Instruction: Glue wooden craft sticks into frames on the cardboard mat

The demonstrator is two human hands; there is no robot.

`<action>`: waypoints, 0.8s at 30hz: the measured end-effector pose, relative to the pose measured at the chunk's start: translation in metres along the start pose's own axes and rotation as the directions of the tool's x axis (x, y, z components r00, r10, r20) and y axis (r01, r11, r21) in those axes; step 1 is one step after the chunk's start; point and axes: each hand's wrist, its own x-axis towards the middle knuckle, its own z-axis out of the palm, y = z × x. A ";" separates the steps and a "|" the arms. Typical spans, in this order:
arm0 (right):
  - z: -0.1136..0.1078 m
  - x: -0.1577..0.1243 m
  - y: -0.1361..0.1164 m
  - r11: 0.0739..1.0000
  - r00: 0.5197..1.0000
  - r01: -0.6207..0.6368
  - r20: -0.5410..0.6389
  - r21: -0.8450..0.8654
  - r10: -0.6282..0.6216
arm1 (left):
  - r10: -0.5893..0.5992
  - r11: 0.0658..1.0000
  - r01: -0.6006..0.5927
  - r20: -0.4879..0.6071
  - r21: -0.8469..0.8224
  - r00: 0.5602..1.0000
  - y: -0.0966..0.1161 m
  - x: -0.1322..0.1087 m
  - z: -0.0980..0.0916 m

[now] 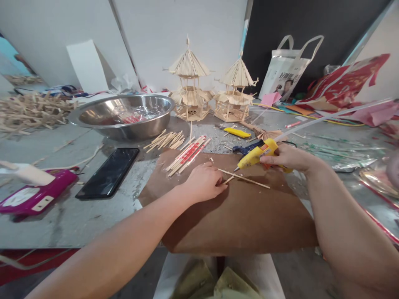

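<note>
Gluing prob in hand: R hand fingers clamped on glue gun, nozzle near where long stick meets short stick on brown mat, L hand fingers pinched on short stick's end; next move prob needs sticks steady w/ nozzle at joint.

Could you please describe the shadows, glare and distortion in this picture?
Head view: a shadow darkens the brown sheet beside the left forearm; head view: bright glints on the steel bowl; head view: wide-angle stretching towards the edges.
</note>
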 end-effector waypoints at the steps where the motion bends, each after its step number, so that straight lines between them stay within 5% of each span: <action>1: 0.000 0.000 -0.001 0.999 1.000 -0.007 0.002 -0.039 0.008 | -0.001 1.000 0.001 0.003 0.002 1.000 0.000 0.000 0.000; 7: 0.002 0.003 0.000 0.989 1.000 -0.012 0.008 -0.150 0.014 | 0.004 1.000 -0.004 0.004 -0.008 1.000 0.000 0.000 0.003; 24: 0.006 0.006 -0.004 0.990 0.999 -0.043 0.016 -0.132 0.045 | 0.037 0.999 -0.037 -0.004 0.024 0.999 -0.002 0.000 0.003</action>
